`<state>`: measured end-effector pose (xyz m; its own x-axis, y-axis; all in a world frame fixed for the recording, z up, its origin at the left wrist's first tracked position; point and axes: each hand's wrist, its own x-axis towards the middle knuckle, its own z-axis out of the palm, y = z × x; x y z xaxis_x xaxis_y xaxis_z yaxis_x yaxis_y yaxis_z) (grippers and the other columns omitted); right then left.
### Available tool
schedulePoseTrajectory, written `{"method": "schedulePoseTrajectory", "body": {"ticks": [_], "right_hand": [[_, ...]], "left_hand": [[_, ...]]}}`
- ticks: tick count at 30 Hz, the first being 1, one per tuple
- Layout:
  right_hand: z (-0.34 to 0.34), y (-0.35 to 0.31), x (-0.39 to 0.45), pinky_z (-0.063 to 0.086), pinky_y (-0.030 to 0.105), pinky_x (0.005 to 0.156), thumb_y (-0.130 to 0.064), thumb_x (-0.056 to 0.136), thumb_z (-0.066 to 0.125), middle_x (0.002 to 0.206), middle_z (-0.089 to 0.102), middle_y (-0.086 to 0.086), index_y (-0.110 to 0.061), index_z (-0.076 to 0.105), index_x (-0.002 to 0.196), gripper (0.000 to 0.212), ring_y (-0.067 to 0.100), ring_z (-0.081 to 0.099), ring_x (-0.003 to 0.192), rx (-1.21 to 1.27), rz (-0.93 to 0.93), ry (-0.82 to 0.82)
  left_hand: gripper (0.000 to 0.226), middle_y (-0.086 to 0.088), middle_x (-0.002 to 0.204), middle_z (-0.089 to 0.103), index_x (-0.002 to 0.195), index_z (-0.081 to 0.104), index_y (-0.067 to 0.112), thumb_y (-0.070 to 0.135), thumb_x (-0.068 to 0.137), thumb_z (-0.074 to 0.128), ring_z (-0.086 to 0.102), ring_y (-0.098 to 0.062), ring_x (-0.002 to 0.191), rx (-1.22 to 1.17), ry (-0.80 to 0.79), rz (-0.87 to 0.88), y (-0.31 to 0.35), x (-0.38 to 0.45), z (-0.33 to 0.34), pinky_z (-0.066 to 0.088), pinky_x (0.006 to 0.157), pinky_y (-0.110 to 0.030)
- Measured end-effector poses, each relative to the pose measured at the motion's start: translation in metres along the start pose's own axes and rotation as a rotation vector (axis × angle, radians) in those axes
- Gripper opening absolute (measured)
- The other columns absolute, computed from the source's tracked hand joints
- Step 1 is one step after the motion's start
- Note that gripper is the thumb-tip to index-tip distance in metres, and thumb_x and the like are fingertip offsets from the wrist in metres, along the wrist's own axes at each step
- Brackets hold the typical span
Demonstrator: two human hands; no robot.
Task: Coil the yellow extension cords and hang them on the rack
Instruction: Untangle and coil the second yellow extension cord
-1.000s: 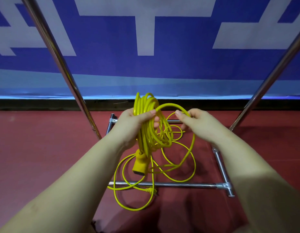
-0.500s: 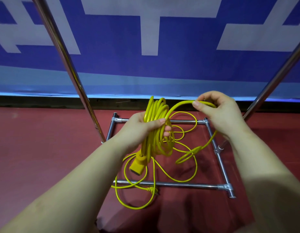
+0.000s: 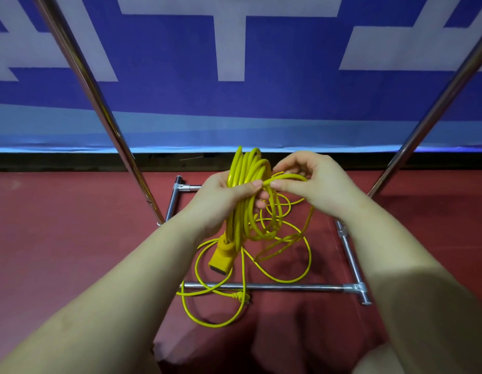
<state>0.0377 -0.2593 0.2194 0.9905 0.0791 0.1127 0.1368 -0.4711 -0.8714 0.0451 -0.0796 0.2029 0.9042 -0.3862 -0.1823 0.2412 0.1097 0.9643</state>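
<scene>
Yellow cord unlabelled; banner lettering cropped, unreadable.

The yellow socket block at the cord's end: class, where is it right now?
In the head view the socket block hangs just below the left hand, under the coiled yellow cord, above the rack's near floor bar.

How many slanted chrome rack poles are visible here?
2: left pole rising from the base's left side, right pole from its right side. Their tops are out of frame.

Coil in left hand, right hand beside; loose loops below, over rack base.
</scene>
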Motion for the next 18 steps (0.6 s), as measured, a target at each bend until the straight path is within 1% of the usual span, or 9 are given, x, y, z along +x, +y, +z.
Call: {"method": "schedulePoseTrajectory", "body": {"ticks": [2,4,5,7,9,11,13,15,18], "right_hand": [[-0.003,0.007,0.001,0.042,0.016,0.06,-0.031,0.079,0.071,0.07,0.06,-0.009,-0.022,0.062,0.081,0.013,-0.001,0.052,0.06,-0.128,0.06,-0.054],[-0.004,0.014,0.0,0.037,0.02,0.056,-0.042,0.086,0.061,0.068,0.057,-0.008,-0.02,0.059,0.08,0.022,0.002,0.048,0.057,-0.264,0.173,-0.129],[-0.005,0.015,0.0,0.036,0.018,0.054,-0.041,0.088,0.058,0.067,0.057,-0.006,-0.02,0.057,0.077,0.023,0.0,0.046,0.053,-0.25,0.194,-0.117],[-0.005,0.014,0.002,0.036,0.014,0.053,-0.03,0.09,0.059,0.065,0.055,-0.003,-0.022,0.054,0.074,0.019,-0.002,0.047,0.05,-0.05,0.164,0.036],[-0.008,0.01,0.004,0.037,0.017,0.061,-0.022,0.088,0.063,0.065,0.054,-0.003,-0.022,0.056,0.073,0.017,0.003,0.048,0.058,0.129,0.112,0.226],[-0.011,0.007,0.005,0.038,0.015,0.064,-0.018,0.086,0.066,0.065,0.054,-0.008,-0.023,0.058,0.073,0.016,0.0,0.048,0.061,0.175,0.058,0.3],[-0.012,0.006,0.006,0.039,0.014,0.067,-0.018,0.086,0.066,0.068,0.057,-0.008,-0.024,0.059,0.073,0.015,-0.001,0.05,0.063,0.159,0.031,0.272],[-0.009,0.005,0.005,0.041,0.016,0.07,-0.018,0.085,0.067,0.072,0.058,-0.006,-0.025,0.06,0.074,0.015,0.001,0.051,0.067,0.126,0.038,0.179],[0.001,0.006,0.005,0.047,0.031,0.079,-0.021,0.081,0.07,0.08,0.065,0.001,-0.026,0.063,0.073,0.012,0.011,0.058,0.078,0.049,0.031,0.065]], "left_hand": [[0.011,-0.004,0.067,0.067,0.085,0.062,0.003,0.007,0.091,0.055,0.062,-0.012,0.056,-0.04,0.044,0.018,0.002,0.001,-0.002,0.055,0.055,-0.026],[0.012,-0.005,0.067,0.067,0.084,0.062,0.003,0.008,0.092,0.055,0.061,-0.013,0.055,-0.098,0.097,0.024,0.004,0.003,-0.006,0.055,0.055,-0.026],[0.011,-0.005,0.067,0.067,0.085,0.061,0.004,0.009,0.092,0.054,0.062,-0.013,0.055,-0.124,0.119,0.021,0.005,0.004,-0.008,0.055,0.055,-0.026],[0.01,-0.004,0.068,0.069,0.088,0.061,0.005,0.009,0.093,0.054,0.064,-0.013,0.057,-0.147,0.142,0.005,0.004,0.006,-0.009,0.056,0.057,-0.026],[0.009,-0.006,0.071,0.071,0.091,0.061,0.003,0.008,0.093,0.054,0.067,-0.014,0.062,-0.112,0.123,-0.017,0.003,0.007,-0.01,0.058,0.06,-0.026],[0.01,-0.008,0.076,0.073,0.093,0.062,0.001,0.007,0.091,0.055,0.07,-0.017,0.067,-0.058,0.059,-0.045,0.001,0.005,-0.009,0.059,0.065,-0.029],[0.011,-0.01,0.08,0.073,0.094,0.063,0.001,0.007,0.09,0.056,0.071,-0.019,0.072,-0.031,-0.008,-0.076,0.0,0.003,-0.007,0.06,0.069,-0.031],[0.011,-0.01,0.082,0.074,0.094,0.064,0.003,0.007,0.089,0.056,0.071,-0.018,0.073,-0.044,-0.052,-0.094,0.0,0.0,-0.004,0.059,0.067,-0.03],[0.012,-0.01,0.082,0.074,0.094,0.066,0.004,0.007,0.089,0.055,0.071,-0.017,0.072,-0.065,-0.065,-0.087,0.001,-0.002,-0.002,0.058,0.065,-0.027]]}}
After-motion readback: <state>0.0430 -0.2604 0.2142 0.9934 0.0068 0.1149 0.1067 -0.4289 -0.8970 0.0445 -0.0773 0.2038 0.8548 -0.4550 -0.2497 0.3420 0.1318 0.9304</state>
